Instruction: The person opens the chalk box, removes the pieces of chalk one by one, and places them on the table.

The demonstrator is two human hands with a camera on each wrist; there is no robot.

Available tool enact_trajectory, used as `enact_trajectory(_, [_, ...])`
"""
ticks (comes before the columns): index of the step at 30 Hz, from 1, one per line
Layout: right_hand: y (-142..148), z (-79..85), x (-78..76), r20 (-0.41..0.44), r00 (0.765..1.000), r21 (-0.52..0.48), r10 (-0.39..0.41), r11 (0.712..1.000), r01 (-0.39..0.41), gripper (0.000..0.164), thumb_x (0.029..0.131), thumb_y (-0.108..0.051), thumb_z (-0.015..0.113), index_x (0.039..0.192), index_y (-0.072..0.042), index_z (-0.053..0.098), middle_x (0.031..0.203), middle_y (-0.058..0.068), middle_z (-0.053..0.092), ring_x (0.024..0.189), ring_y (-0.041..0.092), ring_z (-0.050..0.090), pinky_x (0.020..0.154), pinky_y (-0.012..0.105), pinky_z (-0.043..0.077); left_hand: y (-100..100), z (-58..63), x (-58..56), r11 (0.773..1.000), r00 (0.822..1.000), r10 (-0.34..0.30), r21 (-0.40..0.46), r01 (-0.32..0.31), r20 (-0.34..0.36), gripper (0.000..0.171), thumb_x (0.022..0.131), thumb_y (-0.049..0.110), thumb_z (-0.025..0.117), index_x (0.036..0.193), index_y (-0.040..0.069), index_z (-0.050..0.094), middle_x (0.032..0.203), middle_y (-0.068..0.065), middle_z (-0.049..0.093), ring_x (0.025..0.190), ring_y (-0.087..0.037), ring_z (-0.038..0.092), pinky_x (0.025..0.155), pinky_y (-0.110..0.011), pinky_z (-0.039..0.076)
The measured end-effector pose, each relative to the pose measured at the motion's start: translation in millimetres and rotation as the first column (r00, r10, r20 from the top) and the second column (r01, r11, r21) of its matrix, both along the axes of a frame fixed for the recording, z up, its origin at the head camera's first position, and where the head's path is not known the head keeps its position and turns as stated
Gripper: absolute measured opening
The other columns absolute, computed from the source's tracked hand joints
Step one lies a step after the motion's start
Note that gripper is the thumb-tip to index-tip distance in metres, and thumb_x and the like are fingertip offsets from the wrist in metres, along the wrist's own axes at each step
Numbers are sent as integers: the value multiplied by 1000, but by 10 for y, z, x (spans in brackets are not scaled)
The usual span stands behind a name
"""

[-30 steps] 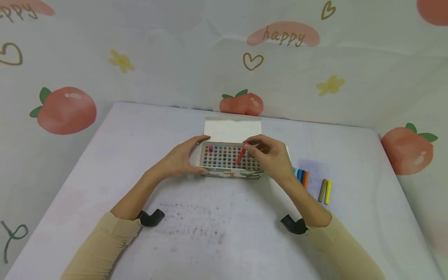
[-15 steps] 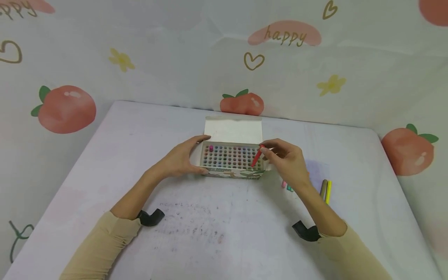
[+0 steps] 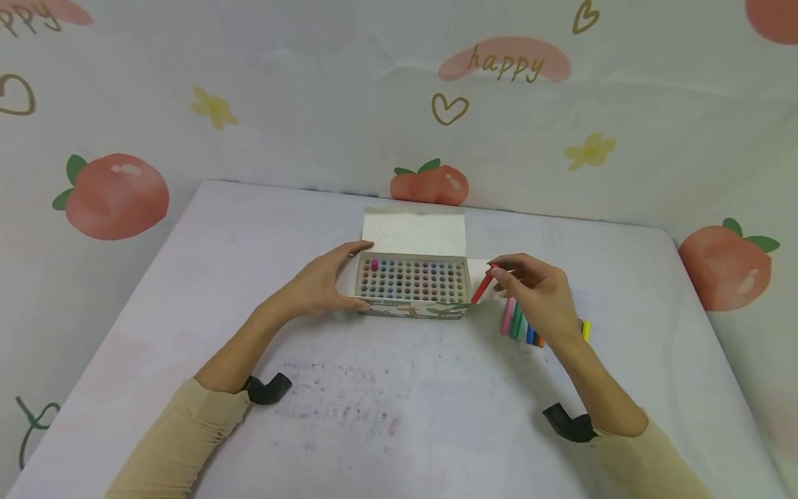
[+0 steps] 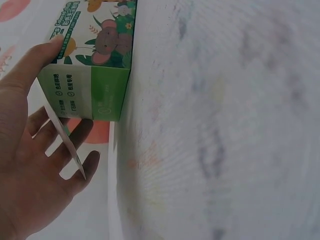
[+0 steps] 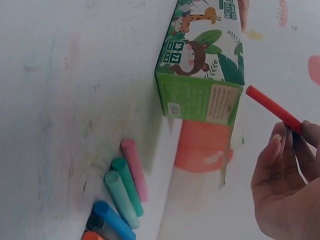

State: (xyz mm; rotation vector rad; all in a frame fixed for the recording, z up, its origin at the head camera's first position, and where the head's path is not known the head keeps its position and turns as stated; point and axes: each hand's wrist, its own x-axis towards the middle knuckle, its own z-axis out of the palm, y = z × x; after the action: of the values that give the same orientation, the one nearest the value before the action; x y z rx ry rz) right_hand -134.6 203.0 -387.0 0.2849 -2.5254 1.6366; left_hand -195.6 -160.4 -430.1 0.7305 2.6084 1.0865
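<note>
A patterned chalk box (image 3: 414, 310) stands on the table with its lid open, showing a grid of round holes. One magenta chalk (image 3: 375, 265) sticks up at the box's back left. My left hand (image 3: 318, 284) grips the box's left end, thumb on the front and fingers behind a side flap (image 4: 65, 137). Just past the right end, my right hand (image 3: 537, 291) pinches a red chalk (image 5: 274, 108) by its upper part. The chalk tilts, its lower end near the box's right edge. Below that hand lies a row of chalks, with pink (image 3: 508, 317) and blue (image 5: 114, 220) among them.
A yellow chalk (image 3: 586, 330) lies farther right, mostly beside the right wrist. The raised white lid (image 3: 414, 231) stands behind the box. Coloured smudges (image 3: 339, 391) mark the white table cover in front. A printed cloth (image 3: 312, 90) hangs behind the table.
My right hand has moved right with the red chalk, from over the holes to beyond the box's right end. The left hand and the box have stayed put.
</note>
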Motion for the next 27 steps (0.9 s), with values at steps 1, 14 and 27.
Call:
enact_trajectory(1, [16,7,6,3,1000,2,-7,1000,7,19,97,-16,66,110,-3,71,98,3,71,79,16,67,71,22,55,0,2,1,1000,1000,1,0,-1,1,107,68,39,92,155,23,31,149,-7,44,137,-26,40,109,-52,34])
enact_trajectory(14, [310,19,158,39,996,67,-86,994,83,25,99,-21,63,115,-4,70,98,0,72,82,13,65,72,22,54,-2,22,7,1000,1000,1,-9,-1,1,107,68,39,92,155,25,31,149,-6,44,135,-26,42,109,-53,34])
enact_trajectory(27, [549,-106,215,28,989,156,-146,978,140,26,99,-23,64,113,-2,70,94,-6,71,80,18,64,69,20,53,0,8,13,1000,1000,-5,-18,5,-14,107,68,37,92,155,25,31,148,-6,44,135,-27,42,108,-53,35])
